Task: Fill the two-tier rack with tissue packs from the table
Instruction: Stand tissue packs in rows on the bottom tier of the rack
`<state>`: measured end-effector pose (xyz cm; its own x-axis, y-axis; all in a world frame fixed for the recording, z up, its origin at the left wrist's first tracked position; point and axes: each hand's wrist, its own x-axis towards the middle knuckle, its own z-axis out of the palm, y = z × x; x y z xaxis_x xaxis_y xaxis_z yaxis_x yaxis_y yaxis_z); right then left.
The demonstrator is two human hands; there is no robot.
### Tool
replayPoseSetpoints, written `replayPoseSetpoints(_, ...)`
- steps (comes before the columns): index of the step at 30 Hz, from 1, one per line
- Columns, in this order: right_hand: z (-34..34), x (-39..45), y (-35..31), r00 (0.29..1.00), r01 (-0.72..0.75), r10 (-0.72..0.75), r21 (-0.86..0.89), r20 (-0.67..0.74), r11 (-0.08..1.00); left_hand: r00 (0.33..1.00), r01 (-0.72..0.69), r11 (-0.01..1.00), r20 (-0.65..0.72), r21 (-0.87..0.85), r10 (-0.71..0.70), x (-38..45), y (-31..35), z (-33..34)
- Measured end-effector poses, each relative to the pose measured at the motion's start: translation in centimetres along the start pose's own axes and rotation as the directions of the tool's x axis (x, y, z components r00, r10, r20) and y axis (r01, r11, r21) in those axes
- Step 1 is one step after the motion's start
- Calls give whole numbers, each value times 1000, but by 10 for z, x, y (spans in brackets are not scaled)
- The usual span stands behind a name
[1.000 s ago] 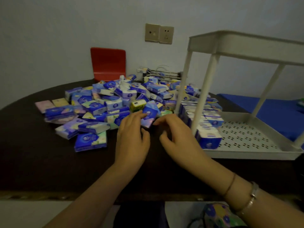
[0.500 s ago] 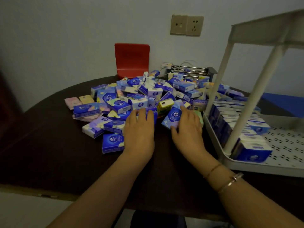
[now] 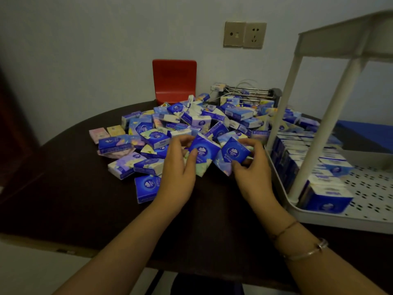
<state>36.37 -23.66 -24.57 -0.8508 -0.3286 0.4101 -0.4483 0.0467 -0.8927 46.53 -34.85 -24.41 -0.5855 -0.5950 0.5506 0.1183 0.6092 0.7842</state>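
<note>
Head view: I'm mid-pickup. My left hand (image 3: 178, 167) pinches one blue pack (image 3: 203, 151) and my right hand (image 3: 253, 167) pinches another (image 3: 234, 153), fingers curled round each, both tilted just above the pile of tissue packs (image 3: 191, 126) on the dark table (image 3: 63, 199). Next, I reckon: swing both right into the rack (image 3: 319, 216), stand them upright beside the row in the bottom tier; top tier contents can't be seen. Packs are small soft-wrapped blocks w/ glossy film; rack is white plastic, perforated floor, round posts.
</note>
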Motion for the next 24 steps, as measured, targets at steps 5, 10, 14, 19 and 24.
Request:
replayPoseSetpoints(5, 5, -6, -7, 989, -27, -14, 266, 150, 964, 991, -93, 988, 108, 127, 80, -1, -9, 7)
replayPoseSetpoints(10, 6, -10, -10, 971, -120, 38, 344, 237, 931, 985, -47, 988, 173, 146, 21, -2, -8, 6)
replayPoseSetpoints(14, 6, -14, -15, 964, -85, 28, 208, 263, 975, 979, 28, 995, 200, 94, -47, -3, -4, 5)
replayPoseSetpoints(19, -27, -29, -58, 970, 59, -52, -21, 236, 998, 966, 18, 998, 257, -55, -3, -9, 21, -3)
replayPoseSetpoints(24, -71, -45, -97, 965, 210, -195, -77, 174, 975, 966, -92, 961, 211, -262, 150, -17, 74, -1)
